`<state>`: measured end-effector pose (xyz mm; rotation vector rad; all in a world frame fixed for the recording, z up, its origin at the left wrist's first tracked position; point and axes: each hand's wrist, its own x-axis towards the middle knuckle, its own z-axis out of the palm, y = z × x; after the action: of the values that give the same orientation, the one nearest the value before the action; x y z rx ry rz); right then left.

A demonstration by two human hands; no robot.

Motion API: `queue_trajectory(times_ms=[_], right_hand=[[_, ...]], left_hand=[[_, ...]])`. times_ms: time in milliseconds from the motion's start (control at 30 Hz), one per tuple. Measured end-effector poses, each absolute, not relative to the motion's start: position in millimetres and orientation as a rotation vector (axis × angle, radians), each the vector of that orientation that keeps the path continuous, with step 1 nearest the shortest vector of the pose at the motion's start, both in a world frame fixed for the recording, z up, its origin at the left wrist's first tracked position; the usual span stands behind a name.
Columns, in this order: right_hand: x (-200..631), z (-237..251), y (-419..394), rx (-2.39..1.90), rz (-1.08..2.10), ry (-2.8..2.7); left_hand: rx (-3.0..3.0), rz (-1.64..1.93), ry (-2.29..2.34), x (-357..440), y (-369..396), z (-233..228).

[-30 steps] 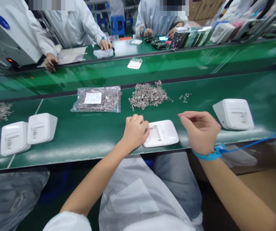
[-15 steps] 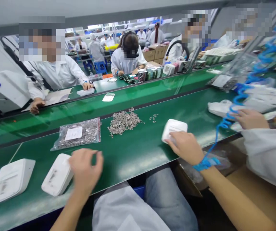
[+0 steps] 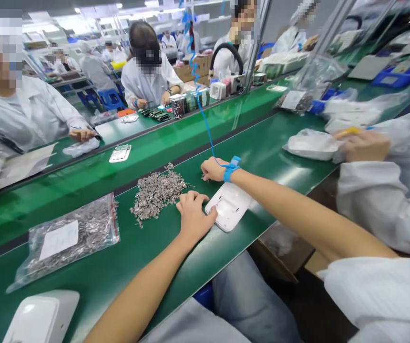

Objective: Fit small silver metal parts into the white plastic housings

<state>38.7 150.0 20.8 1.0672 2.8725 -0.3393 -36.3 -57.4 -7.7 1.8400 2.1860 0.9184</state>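
Note:
A white plastic housing [image 3: 230,209] lies on the green belt, its face with small slots turned up. My left hand [image 3: 195,216] is at its left side, thumb on the rim, the other fingers spread toward a pile of small metal parts [image 3: 157,194]. Beyond the housing, my right hand [image 3: 215,170], wearing a blue wrist strap [image 3: 231,169], reaches down to the belt. Its fingers are curled together over a few loose metal bits; whatever lies between the fingertips is hidden.
A clear bag of metal parts [image 3: 94,238] lies left of the pile. Another white housing [image 3: 42,319] is at the lower left. To the right, a co-worker's hand [image 3: 365,145] is beside a bagged white part [image 3: 310,144]. A blue coiled cord [image 3: 205,116] runs to my wrist strap.
The view has swung right. My left hand has left the housings on the left for the one in front. My right hand has moved off that housing to the loose metal bits.

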Motion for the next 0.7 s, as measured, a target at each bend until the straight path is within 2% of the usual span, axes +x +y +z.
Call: queue_trajectory(times_ms=[167,233,400,500,600,700], right_hand=[[54.1,28.5,148.6,0.996,-0.295,2.982],[68.7,41.3,141.1,0.98,-0.389,3.121],[103.1,65.0,110.2,0.892,-0.991,3.273],[113.4,65.9,93.7,0.965,-1.235,3.191],[116.0,62.9,79.0,1.002,-1.633,3.006],[115.1,60.9,65.6,0.959,-1.81,2.927]], left_hand=[[1.766,0.916,2.149,-37.6,-53.3,-2.9],[1.771,0.916,2.09,-41.0,-52.9,-2.4],[1.839,0.935,1.943,-49.0,-53.7,-5.7],[1.832,0.974,1.935,-49.1,-53.7,-7.6],[1.813,1.027,1.974,-47.4,-54.9,-7.2],[1.775,1.121,1.995,-45.9,-56.8,-5.1]])
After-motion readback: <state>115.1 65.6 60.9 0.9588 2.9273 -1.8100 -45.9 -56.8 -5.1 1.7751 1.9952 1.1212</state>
